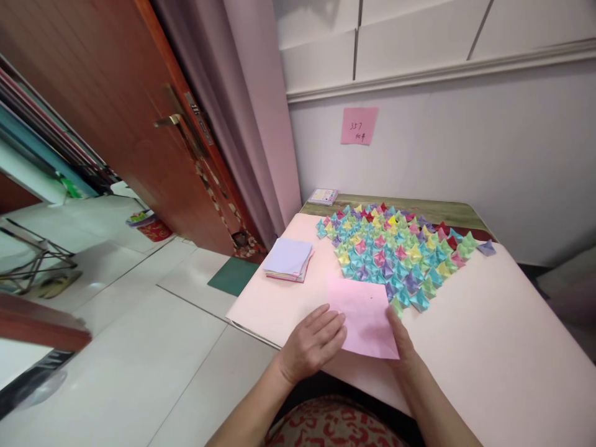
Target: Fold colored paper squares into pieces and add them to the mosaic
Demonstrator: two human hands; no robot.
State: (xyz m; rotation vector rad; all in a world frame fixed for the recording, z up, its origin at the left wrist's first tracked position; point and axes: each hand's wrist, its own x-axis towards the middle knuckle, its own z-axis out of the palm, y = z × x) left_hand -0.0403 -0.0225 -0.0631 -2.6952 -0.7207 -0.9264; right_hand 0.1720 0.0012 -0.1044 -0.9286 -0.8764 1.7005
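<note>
A square sheet of pink paper [363, 323] is between my two hands at the front of the table. My left hand [316, 341] is closed at its left edge, fingers together and partly over the sheet, the thumb hidden. At the right edge, my right hand [401, 338] grips the sheet, most of its fingers out of sight. The paper looks flat, with no clear fold. Just beyond it spread many small folded paper pieces [379, 257] in blue, green, yellow, pink, purple and red, set in close rows. To the left sits a stack of coloured paper [288, 257], lilac on top.
The table [488, 347] has a pale pink cover and a wood-look strip at the back, where a small pack [323, 197] lies. A pink note [358, 126] hangs on the wall. Left are a curtain [233, 93], a brown door [116, 93] and a red bucket [156, 230].
</note>
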